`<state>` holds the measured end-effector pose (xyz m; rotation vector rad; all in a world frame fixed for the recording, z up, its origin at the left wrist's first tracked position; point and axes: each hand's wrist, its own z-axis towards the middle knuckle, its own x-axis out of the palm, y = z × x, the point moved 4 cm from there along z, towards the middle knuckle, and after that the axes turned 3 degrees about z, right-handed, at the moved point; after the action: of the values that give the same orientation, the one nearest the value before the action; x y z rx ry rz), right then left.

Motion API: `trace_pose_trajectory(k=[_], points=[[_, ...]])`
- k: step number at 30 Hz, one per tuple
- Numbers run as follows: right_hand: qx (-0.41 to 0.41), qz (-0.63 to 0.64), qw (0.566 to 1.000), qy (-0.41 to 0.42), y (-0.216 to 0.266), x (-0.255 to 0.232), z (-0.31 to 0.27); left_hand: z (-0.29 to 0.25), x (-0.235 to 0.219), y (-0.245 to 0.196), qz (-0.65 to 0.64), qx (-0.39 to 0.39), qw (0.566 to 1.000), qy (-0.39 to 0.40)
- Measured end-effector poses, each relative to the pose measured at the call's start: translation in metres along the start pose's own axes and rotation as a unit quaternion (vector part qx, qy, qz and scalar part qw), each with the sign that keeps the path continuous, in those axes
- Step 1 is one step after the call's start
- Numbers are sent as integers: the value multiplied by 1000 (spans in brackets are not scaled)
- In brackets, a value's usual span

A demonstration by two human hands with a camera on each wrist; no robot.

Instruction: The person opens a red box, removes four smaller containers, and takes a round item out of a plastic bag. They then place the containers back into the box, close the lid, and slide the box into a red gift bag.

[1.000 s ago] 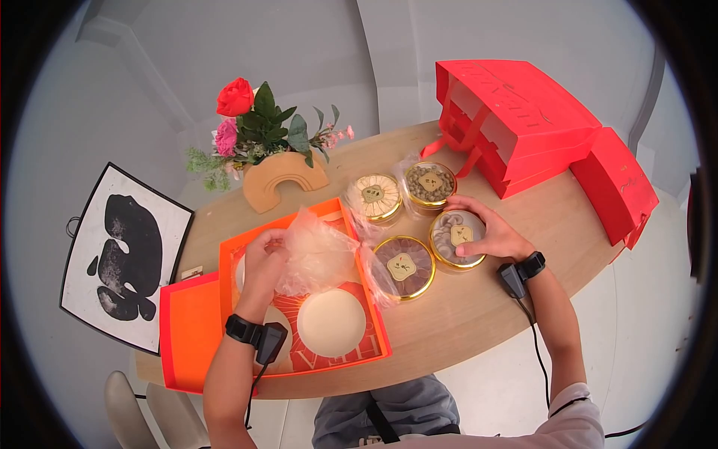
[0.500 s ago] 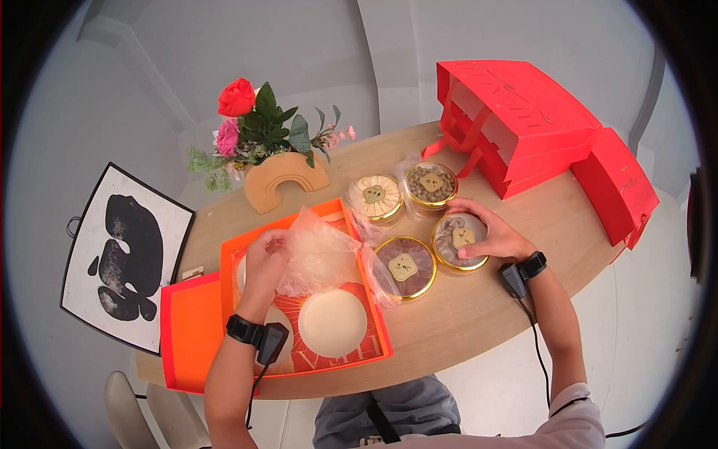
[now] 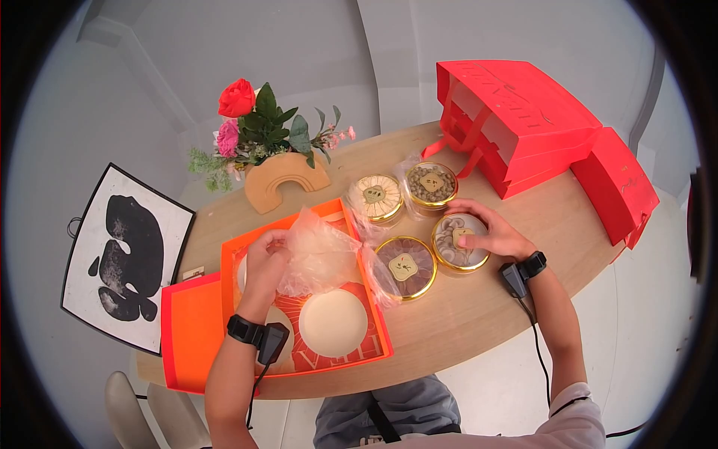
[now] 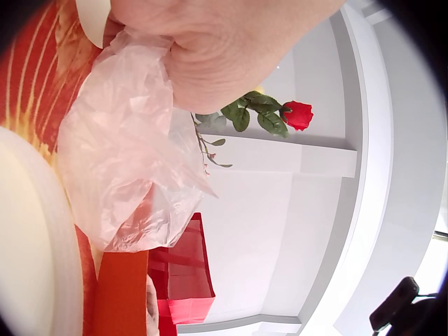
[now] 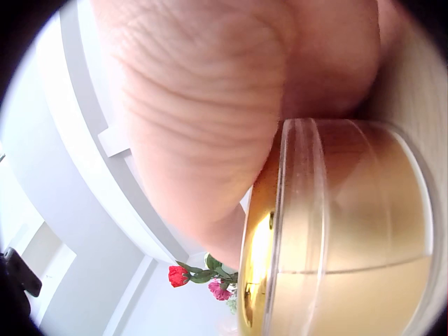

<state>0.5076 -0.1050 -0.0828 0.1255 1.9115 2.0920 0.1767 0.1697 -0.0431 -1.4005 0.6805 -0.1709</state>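
The left hand (image 3: 263,269) holds a crumpled translucent plastic bag (image 3: 318,251) over the orange box (image 3: 383,329), its fingers bunched at the bag's edge; the left wrist view shows the bag (image 4: 133,147) below that hand (image 4: 224,42). On the table, the right hand (image 3: 497,233) grips a round gold-rimmed jar (image 3: 451,258), thumb on its lid and fingers round the far side. Close up in the right wrist view, the jar's clear side (image 5: 364,210) lies beneath the hand (image 5: 203,112). Three similar jars stand beside it, one of them (image 3: 407,288) nearest the box.
A red bag (image 3: 553,112) with ribbon handles lies at the back right. Behind the box stands a tan arch vase (image 3: 262,187) with flowers. A framed black-and-white picture (image 3: 168,224) leans at the left, near the orange lid (image 3: 191,329). Round cream recesses (image 3: 333,323) show in the box.
The right hand and its jar have shifted very slightly to the right, the thumb moving a little over the lid. The left hand and plastic bag look almost unchanged.
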Motion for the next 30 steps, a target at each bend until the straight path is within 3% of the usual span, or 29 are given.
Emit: trace_pose_trajectory(k=[4,8,10,11,14,20,23,30], points=[[37,90,993,-65,-3,-12,-2,-1,0,-2,-1,-2,1000,-5],[3,57,990,-132,-19,-51,-1,-2,1,-4,-4,-2,1000,-4],[72,-18,981,-177,-18,-63,-5,-3,1,-4,-5,-2,1000,-4],[60,-16,978,-199,-22,-65,-6,-2,0,-3,-6,-2,1000,-4],[130,-94,975,-153,-17,-65,-10,0,0,0,-5,1,1000,-3],[139,-123,979,-84,-8,-56,-13,-1,0,-1,-3,5,1000,-2],[99,-113,985,-80,-8,-54,-14,0,0,-1,0,4,1000,-1],[101,-48,991,-73,2,-53,-16,-2,1,-4,-6,-1,1000,1]])
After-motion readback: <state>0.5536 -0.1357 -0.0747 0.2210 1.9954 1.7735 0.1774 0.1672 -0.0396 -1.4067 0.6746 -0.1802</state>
